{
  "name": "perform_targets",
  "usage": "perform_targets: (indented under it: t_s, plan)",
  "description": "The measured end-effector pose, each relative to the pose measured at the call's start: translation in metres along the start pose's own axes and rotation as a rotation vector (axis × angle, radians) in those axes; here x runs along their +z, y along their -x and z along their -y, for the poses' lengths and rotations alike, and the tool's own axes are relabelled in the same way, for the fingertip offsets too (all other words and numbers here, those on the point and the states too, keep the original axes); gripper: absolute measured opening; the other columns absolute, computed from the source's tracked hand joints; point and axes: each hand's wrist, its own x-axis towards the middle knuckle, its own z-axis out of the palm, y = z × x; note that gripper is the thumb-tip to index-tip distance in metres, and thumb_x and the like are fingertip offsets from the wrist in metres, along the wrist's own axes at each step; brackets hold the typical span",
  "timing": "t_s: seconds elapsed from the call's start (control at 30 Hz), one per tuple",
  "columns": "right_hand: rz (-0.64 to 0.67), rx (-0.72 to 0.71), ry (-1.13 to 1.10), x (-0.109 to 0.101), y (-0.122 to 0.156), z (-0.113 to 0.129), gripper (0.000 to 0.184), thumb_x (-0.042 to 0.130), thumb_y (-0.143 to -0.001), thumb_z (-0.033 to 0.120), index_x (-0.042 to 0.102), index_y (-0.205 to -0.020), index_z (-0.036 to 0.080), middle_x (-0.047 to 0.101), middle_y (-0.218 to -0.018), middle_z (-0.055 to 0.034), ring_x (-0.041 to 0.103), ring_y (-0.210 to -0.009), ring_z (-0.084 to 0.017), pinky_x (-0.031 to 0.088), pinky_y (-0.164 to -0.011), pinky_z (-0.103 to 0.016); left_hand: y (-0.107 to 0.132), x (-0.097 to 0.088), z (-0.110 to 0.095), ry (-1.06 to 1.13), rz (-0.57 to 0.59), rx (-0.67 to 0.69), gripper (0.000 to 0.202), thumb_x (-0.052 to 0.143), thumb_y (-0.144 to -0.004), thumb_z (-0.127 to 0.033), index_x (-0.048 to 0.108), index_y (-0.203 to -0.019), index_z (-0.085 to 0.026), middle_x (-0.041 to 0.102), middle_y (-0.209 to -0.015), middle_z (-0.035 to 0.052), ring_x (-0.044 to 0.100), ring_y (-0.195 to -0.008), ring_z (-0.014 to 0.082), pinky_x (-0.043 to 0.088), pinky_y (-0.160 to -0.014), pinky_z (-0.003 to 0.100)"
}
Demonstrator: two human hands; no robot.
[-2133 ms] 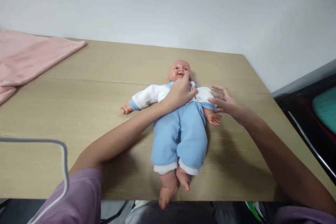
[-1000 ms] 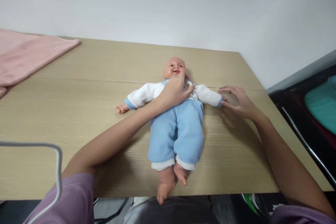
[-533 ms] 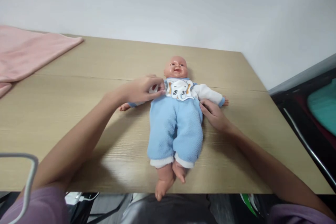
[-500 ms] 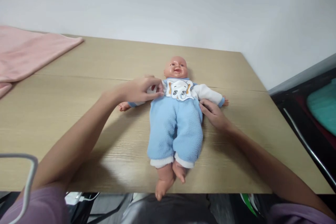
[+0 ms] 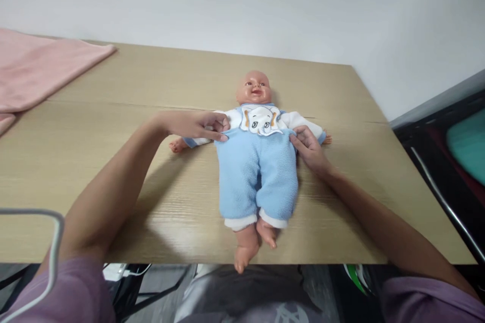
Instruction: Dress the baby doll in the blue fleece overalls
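Note:
A baby doll (image 5: 254, 90) lies on its back on the wooden table (image 5: 113, 161), arms spread, bare feet toward me. It wears a white top with an elephant-face bib (image 5: 261, 120) and light blue fleecy pants (image 5: 242, 176) with white cuffs. My left hand (image 5: 208, 125) pinches the waistband at the pants' left side, beside the doll's sleeve. On the other side, my right hand (image 5: 307, 147) grips the waistband between thumb and fingers. The band is stretched sideways between both hands, just below the bib.
A pink cloth (image 5: 49, 70) lies at the table's far left corner. A white wall (image 5: 227, 5) stands behind the table. At right is a dark frame holding a teal item (image 5: 470, 144). A white cable (image 5: 56, 242) hangs in the lower left foreground.
My left hand has closed on the waistband, and my right hand has moved slightly up and taken hold of its other side. The waistband is now drawn wider and straighter.

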Motion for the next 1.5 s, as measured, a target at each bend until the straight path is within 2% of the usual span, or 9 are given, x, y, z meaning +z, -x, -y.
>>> perform_targets:
  t_s: [0.27, 0.4, 0.5, 0.6, 0.73, 1.03, 1.17, 1.33, 1.5]
  plan:
    - [-0.158, -0.053, 0.204, 0.002, 0.005, -0.002, 0.055, 0.075, -0.098, 0.083, 0.059, -0.106, 0.031, 0.068, -0.101, -0.0036, 0.069, -0.097, -0.026, 0.062, -0.091, -0.04, -0.005, 0.002, 0.003, -0.083, -0.044, -0.032, 0.052, 0.063, -0.104, -0.075, 0.062, -0.089, -0.026, 0.058, -0.083, 0.0023, 0.054, -0.076, 0.0224, 0.046, -0.073, 0.035]
    - [-0.27, -0.31, 0.422, 0.008, 0.033, 0.018, 0.033, 0.073, -0.105, 0.062, 0.068, -0.12, 0.033, 0.075, -0.124, -0.0123, 0.072, -0.126, -0.038, 0.061, -0.114, -0.059, -0.005, 0.003, 0.002, -0.13, -0.099, -0.05, 0.045, 0.064, -0.103, -0.072, 0.07, -0.101, -0.027, 0.067, -0.091, 0.0043, 0.062, -0.083, 0.0253, 0.05, -0.078, 0.036]
    - [-0.005, -0.566, 0.535, 0.017, 0.059, 0.04, 0.021, 0.078, -0.102, 0.051, 0.075, -0.119, 0.038, 0.079, -0.123, -0.01, 0.073, -0.128, -0.041, 0.057, -0.121, -0.068, -0.005, 0.009, -0.008, -0.183, -0.27, -0.034, 0.039, 0.063, -0.104, -0.062, 0.073, -0.117, -0.026, 0.075, -0.11, 0.0091, 0.068, -0.101, 0.0307, 0.056, -0.092, 0.042]
    - [0.427, -0.829, 0.588, 0.03, 0.077, 0.055, 0.013, 0.076, -0.104, 0.042, 0.078, -0.117, 0.041, 0.084, -0.122, -0.001, 0.078, -0.117, -0.03, 0.06, -0.119, -0.055, -0.012, 0.028, -0.032, -0.197, -0.5, 0.122, 0.034, 0.064, -0.105, -0.056, 0.073, -0.12, -0.027, 0.074, -0.122, 0.013, 0.066, -0.122, 0.0354, 0.055, -0.114, 0.052]
    - [0.622, -1.022, 0.711, 0.043, 0.084, 0.062, 0.013, 0.072, -0.108, 0.038, 0.077, -0.118, 0.03, 0.085, -0.123, -0.0038, 0.078, -0.116, -0.025, 0.059, -0.121, -0.047, -0.031, 0.067, -0.065, -0.156, -0.5, 0.326, 0.027, 0.066, -0.108, -0.053, 0.075, -0.118, -0.03, 0.073, -0.131, 0.0132, 0.063, -0.13, 0.0375, 0.048, -0.126, 0.057]
    - [0.83, -0.959, 0.699, 0.04, 0.089, 0.078, 0.032, 0.065, -0.113, 0.044, 0.067, -0.084, 0.029, 0.072, -0.081, 0.0002, 0.066, -0.08, -0.022, 0.063, -0.095, -0.042, -0.045, 0.085, -0.063, -0.202, -0.377, 0.379, 0.028, 0.063, -0.107, -0.052, 0.075, -0.117, -0.028, 0.073, -0.134, 0.0156, 0.06, -0.128, 0.0395, 0.042, -0.125, 0.061]
    - [0.776, -0.896, 0.696, 0.035, 0.101, 0.079, 0.011, 0.073, -0.107, 0.034, 0.077, -0.115, 0.027, 0.085, -0.115, -0.0042, 0.077, -0.114, -0.025, 0.059, -0.12, -0.047, -0.045, 0.085, -0.061, -0.219, -0.376, 0.377, 0.029, 0.061, -0.107, -0.051, 0.075, -0.118, -0.028, 0.073, -0.135, 0.0152, 0.06, -0.127, 0.0386, 0.041, -0.125, 0.06]
    - [0.478, -0.617, 0.813, 0.03, 0.139, 0.077, 0.075, 0.079, -0.1, 0.02, 0.055, -0.17, 0.034, 0.059, -0.179, -0.0121, 0.049, -0.172, -0.039, 0.036, -0.145, -0.071, -0.046, 0.087, -0.059, -0.212, -0.4, 0.395, 0.027, 0.062, -0.107, -0.05, 0.074, -0.117, -0.028, 0.075, -0.135, 0.0138, 0.061, -0.126, 0.0375, 0.038, -0.127, 0.061]
    - [0.211, -0.274, 0.779, 0.027, 0.177, 0.075, 0.112, 0.083, -0.096, 0.018, 0.02, -0.187, 0.032, 0.018, -0.198, -0.0201, 0.022, -0.183, -0.05, 0.039, -0.14, -0.082, -0.049, 0.086, -0.058, -0.158, -0.398, 0.383, 0.028, 0.066, -0.105, -0.053, 0.075, -0.113, -0.028, 0.075, -0.132, 0.0135, 0.06, -0.128, 0.0381, 0.038, -0.127, 0.06]
